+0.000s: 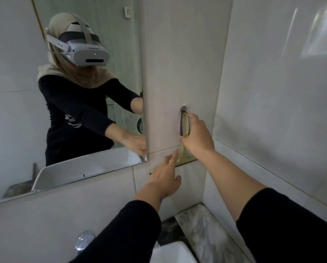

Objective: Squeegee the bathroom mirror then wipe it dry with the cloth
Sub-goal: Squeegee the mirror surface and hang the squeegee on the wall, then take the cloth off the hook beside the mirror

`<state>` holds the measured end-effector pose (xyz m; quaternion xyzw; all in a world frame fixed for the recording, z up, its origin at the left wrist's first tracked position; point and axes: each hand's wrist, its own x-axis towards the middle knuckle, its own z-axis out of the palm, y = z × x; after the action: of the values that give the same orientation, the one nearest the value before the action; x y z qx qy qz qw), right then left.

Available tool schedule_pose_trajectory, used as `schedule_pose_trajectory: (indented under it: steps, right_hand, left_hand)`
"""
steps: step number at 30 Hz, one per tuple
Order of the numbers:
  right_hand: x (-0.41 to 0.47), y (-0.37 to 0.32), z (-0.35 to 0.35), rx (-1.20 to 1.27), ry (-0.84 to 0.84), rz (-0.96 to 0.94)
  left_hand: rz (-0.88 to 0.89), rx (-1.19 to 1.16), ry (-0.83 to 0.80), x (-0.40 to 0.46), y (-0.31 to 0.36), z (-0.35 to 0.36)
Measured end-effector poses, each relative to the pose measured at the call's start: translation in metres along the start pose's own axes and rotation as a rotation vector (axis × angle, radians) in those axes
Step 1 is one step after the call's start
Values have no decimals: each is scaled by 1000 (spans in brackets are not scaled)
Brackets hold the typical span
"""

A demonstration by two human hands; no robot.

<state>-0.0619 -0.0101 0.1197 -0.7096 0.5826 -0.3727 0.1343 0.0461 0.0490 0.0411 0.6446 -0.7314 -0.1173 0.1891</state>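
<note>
The big mirror point(64, 92) hangs on the left of the tiled wall point(177, 73). Both arms in black sleeves reach out to the wall beside it. The right hand point(197, 138) is closed around the handle of a yellow squeegee point(184, 128), which hangs from a dark hook point(183, 109) on the tiles. The left hand point(165, 176) is open with fingers spread, lying flat by the squeegee's blade at the bottom. Below is a white sink point(170, 252) on a marble counter point(202, 228). I cannot see inside the sink.
</note>
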Motion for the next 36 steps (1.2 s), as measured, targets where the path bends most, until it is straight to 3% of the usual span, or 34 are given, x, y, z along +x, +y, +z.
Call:
schedule_pose_trajectory:
  steps: [6,14,23,27,36]
  right_hand:
    - [-45,-41,7,-120,-304,-102]
    - [-114,-157,21,-108,-594,-375]
    - [-181,-274,75,-56,-794,-584]
    - [-202,-317,110,4,-833,-636]
    - [-231,-397,179,326,-707,-849]
  left_hand:
    - [-126,8,-7,-52,-22,-59]
    - [-395,46,49,-167,-77,-139]
    - [-664,56,298,-301,-151,-219]
    - [-714,140,389,-343,-183,-240]
    - [-828,262,837,-384,-252,-271]
